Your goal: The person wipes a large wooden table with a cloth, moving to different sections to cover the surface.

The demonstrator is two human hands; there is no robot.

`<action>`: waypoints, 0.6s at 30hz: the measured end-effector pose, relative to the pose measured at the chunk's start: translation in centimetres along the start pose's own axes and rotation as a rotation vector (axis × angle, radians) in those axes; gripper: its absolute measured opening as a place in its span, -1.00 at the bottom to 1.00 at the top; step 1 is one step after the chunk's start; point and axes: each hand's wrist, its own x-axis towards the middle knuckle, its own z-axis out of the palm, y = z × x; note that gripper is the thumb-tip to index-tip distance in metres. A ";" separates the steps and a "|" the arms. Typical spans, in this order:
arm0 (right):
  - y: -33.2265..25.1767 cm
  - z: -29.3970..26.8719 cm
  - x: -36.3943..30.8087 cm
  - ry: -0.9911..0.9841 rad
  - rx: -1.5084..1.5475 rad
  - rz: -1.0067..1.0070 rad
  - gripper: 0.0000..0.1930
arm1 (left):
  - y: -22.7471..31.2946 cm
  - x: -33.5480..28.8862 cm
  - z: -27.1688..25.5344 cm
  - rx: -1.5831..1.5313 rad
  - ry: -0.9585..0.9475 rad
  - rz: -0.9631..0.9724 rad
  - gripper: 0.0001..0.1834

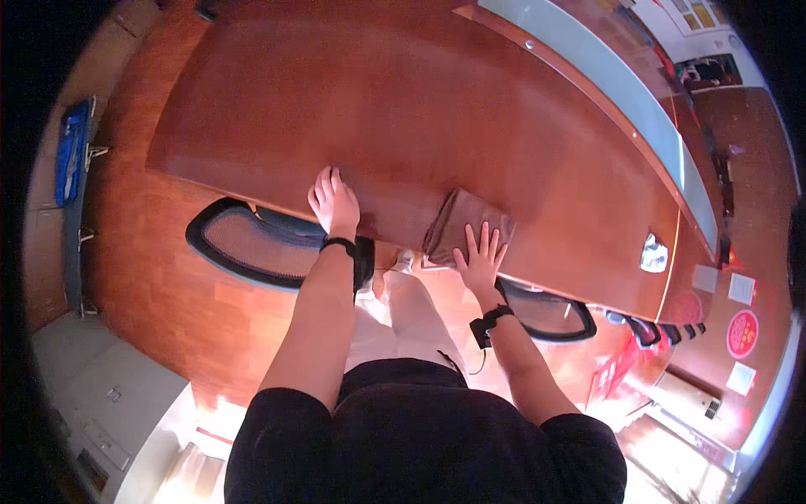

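A folded brown cloth lies at the near edge of a long reddish-brown table. My right hand rests on the cloth's near right part, palm down with its fingers spread, pressing flat rather than gripping. To the left, my left hand is at the same table edge, apart from the cloth. Its fingers are loosely bent over the tabletop, and nothing shows in them. Both wrists wear black bands.
Mesh-backed chairs stand under the near edge, another chair to the right. A crumpled white item lies on the table's right part. A pale glass strip runs along the far side. A grey cabinet stands at lower left.
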 end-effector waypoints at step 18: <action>4.9 -0.3 1.5 0.028 0.102 0.379 -0.29 | 0.1 -0.4 0.7 0.017 0.034 0.011 -0.59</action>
